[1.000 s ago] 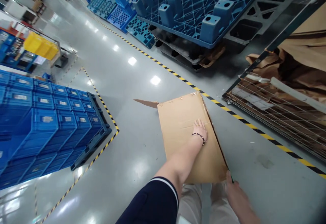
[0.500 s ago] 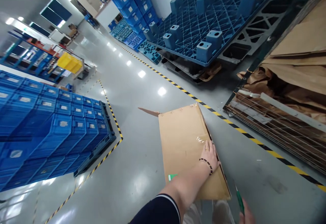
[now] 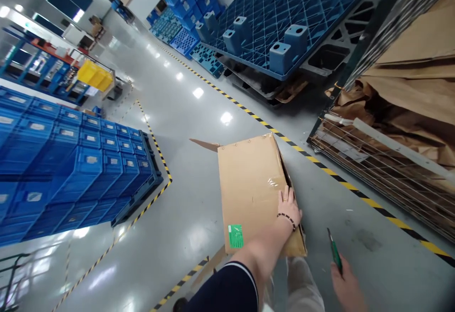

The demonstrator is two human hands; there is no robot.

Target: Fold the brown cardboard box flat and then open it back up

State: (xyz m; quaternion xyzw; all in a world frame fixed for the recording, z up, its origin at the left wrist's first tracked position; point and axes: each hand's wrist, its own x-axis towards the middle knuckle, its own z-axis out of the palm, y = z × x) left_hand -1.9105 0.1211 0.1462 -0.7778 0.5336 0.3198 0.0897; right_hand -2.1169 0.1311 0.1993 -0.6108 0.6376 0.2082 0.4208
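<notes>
Here, left grip flat, open on cardboard box, right grip clamped on green cutter.

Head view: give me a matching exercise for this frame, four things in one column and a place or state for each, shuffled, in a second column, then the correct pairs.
Things:
1. cardboard box
2. green sticker
3. green-handled tool
4. blue crates

Places or states:
A. stacked inside floor tape, far left
B. held in the right hand
C. on the box's near end
D. on the grey floor, left hand resting on its right edge

Pairs: 1-D, 2-C, 3-B, 4-A
</notes>
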